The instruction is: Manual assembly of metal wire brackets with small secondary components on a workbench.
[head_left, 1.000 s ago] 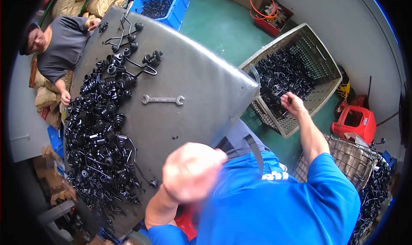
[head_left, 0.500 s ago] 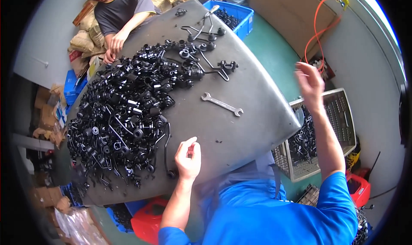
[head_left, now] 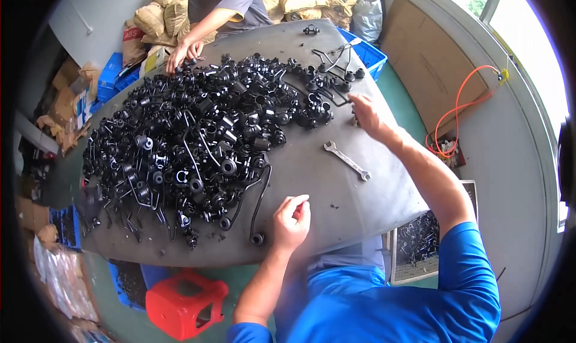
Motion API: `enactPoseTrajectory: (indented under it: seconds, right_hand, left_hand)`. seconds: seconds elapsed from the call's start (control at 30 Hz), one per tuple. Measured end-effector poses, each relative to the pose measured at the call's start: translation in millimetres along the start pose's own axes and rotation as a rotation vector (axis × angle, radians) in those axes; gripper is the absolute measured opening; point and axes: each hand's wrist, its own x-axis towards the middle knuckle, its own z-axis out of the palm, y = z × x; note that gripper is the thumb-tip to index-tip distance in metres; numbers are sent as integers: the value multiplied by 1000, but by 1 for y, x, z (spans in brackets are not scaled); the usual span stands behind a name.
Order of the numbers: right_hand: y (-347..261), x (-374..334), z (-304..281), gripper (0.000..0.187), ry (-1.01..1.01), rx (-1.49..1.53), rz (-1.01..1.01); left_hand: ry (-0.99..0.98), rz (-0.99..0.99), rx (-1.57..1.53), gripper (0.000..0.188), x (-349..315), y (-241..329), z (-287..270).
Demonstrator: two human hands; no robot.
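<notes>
My left hand [head_left: 292, 224] hovers over the near edge of the grey table [head_left: 336, 223], its fingers curled toward the thumb. Whether anything small sits in that pinch cannot be seen. On the far right of the table, my right hand [head_left: 373, 120] has its fingers closed down beside a bent black rod [head_left: 339, 101]; whatever is under the fingers is hidden. Between my hands lies a double-ended open wrench [head_left: 348, 161]. A large pile of black metal clamps and bent rods with round bushings [head_left: 198, 133] covers the left and middle of the table.
Across the table, a person's hand [head_left: 185, 54] touches the pile's far edge. Blue bins [head_left: 371, 61] stand behind, and a crate of small metal parts [head_left: 417, 241] is at the right. A red stool [head_left: 183, 307] sits below the near edge. An orange hose [head_left: 459, 106] hangs by the wall.
My right hand has swung from beyond the table's right edge to the bent rods on it. The view has shifted. My left hand keeps its curled shape.
</notes>
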Motion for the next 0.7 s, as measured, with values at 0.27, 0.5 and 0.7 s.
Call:
enactPoseTrajectory:
  seconds: [0.27, 0.5, 0.7]
  right_hand:
    - [0, 116, -17, 10, -49, -106, 19]
    - [-50, 204, -53, 17, -17, -84, 57]
    - [-57, 231, -61, 19, 120, -172, 101]
  left_hand:
    - [39, 25, -9, 12, 0, -6, -2]
    - [33, -18, 5, 12, -3, -13, -5]
    - [32, -15, -7, 13, -1, -12, -5]
